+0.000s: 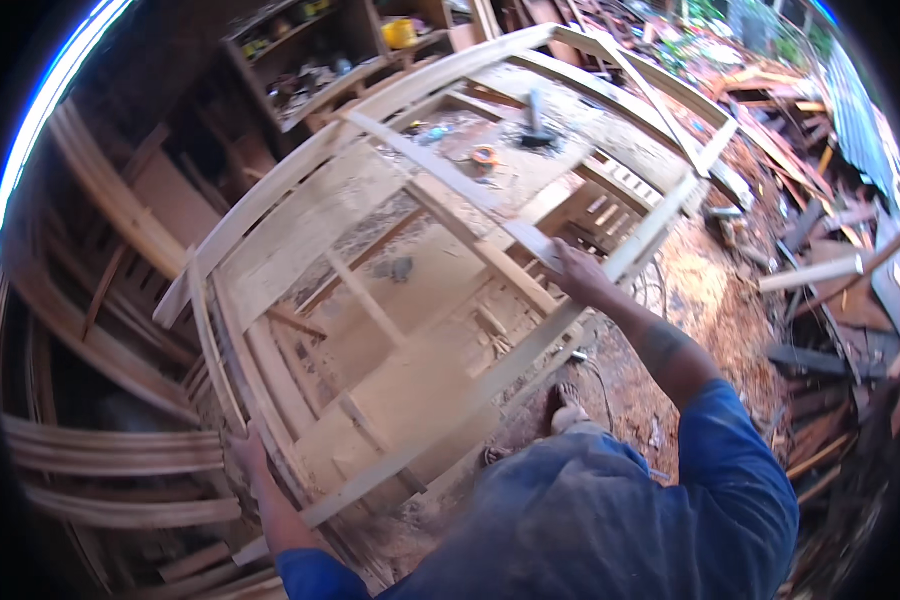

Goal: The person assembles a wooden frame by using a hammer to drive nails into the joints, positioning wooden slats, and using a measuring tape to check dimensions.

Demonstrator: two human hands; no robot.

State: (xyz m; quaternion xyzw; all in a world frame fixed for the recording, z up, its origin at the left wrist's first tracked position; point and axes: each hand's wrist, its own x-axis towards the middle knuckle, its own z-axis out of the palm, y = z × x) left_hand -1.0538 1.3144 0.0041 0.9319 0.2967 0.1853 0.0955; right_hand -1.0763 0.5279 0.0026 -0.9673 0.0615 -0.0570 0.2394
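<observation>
A large pale wooden frame (pixel 450 68) with long rails and crosspieces lies over a dusty work surface in front of me. My left hand (pixel 249 452) is closed round the end piece (pixel 212 345) at the frame's left side. Farther right, my right hand (pixel 576 272) grips the middle crosspiece (pixel 440 172) close to the near long rail (pixel 530 358). Under the frame, boards and sawdust show through the openings. Toward the far side, a hammer (pixel 537 118) stands on its dark head, with a small orange round object (pixel 483 157) beside it.
Curved wooden pieces (pixel 120 450) are stacked at the left. Shelves (pixel 315 85) at the back hold a yellow container (pixel 400 34) and small items. Scrap wood (pixel 820 230) is heaped along the right, beside a corrugated sheet (pixel 855 110). Shavings cover the ground (pixel 705 290) near my feet.
</observation>
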